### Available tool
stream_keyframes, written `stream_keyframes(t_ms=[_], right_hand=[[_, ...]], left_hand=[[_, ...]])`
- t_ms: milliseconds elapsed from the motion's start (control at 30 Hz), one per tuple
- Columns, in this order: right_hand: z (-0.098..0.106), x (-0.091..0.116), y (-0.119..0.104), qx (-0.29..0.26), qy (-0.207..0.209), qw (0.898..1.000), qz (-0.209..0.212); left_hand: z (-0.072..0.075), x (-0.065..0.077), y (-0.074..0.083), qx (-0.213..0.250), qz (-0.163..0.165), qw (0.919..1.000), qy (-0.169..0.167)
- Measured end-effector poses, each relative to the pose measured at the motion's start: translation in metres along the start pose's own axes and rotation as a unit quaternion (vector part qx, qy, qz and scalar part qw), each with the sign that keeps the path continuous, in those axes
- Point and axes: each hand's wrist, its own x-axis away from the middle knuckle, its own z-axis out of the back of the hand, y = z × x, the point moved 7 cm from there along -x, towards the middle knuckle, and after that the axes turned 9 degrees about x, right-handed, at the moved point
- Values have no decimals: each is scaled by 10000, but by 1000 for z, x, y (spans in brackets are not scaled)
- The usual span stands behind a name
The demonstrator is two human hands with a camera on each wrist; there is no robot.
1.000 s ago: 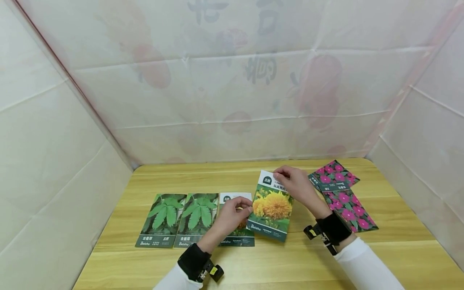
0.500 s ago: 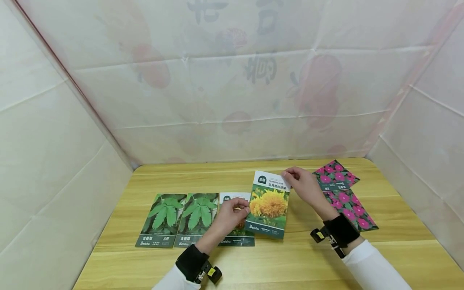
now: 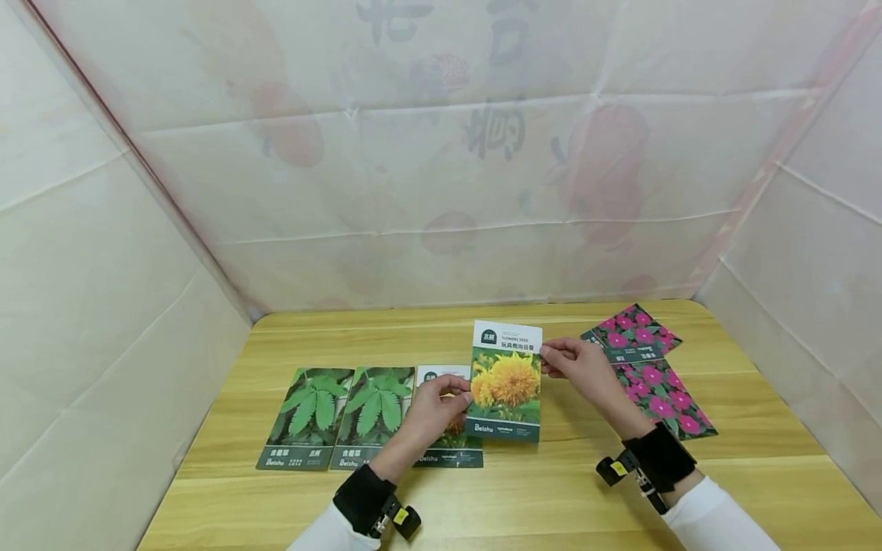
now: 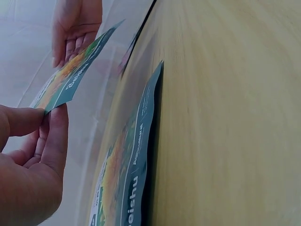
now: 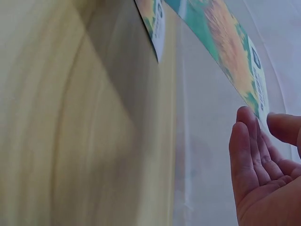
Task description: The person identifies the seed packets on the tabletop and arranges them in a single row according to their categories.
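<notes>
A sunflower seed packet point(image 3: 506, 383), white at the top with yellow blooms below, is held up off the table, its front towards the head camera. My left hand point(image 3: 434, 413) pinches its left edge between thumb and fingers, plain in the left wrist view, where the packet point(image 4: 70, 77) bows slightly. At the upper right edge, my right hand point(image 3: 586, 375) holds it between thumb and fingertips. A second sunflower packet point(image 3: 448, 458) lies flat under my left hand, partly covered by that hand and the raised packet.
Two packets with green leaves, one point(image 3: 310, 409) at far left and another point(image 3: 379, 402) beside it, lie in line with the flat sunflower packet. On the right, two pink-flower packets point(image 3: 664, 394) overlap at an angle. Pale cloth walls point(image 3: 413, 260) stand behind the wooden table point(image 3: 537, 505).
The raised packet has shifted slightly left and turned more upright. My right hand has slid from its top edge down to the right edge, while my left hand has stayed nearly still.
</notes>
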Motion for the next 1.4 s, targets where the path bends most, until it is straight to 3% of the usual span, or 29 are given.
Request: stream_keyframes(t_ms=[667,900,1133,1400], right_hand=[[-10,14,2,68,-130,9998,99],[-4,14,11,86,-151,9998,-51],[-2,17,22,95,-317,9991,-277],[-8,21,32,-158,-546,9968,-568]], left_hand=[[3,0,2,196,-28,9997,108],[17,1,11,333,-360,9988,76],[33,6,13,353,-366,9987,73],[49,6,14,261,-432,9979,396]])
